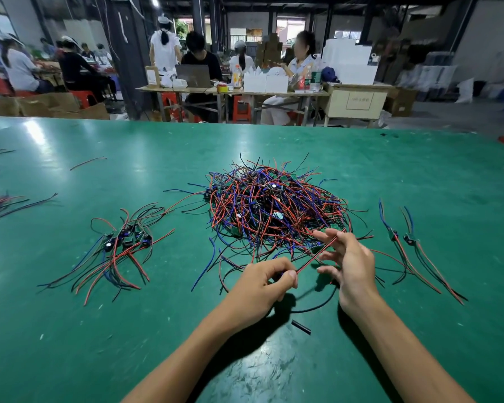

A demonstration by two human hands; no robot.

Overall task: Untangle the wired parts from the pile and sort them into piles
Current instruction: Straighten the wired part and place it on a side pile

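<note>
On a green worktable (105, 330) in a busy workshop, the left hand (259, 286) pinches a red wire (317, 254) running over the right hand's (351, 266) spread fingers, beside the tangled wire pile (274, 207).

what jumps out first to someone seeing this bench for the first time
The big tangled pile of red, blue and black wired parts at the middle of the green table. Just in front, the left hand pinches a red wire running across the right hand; smaller sorted piles lie either side.
</note>
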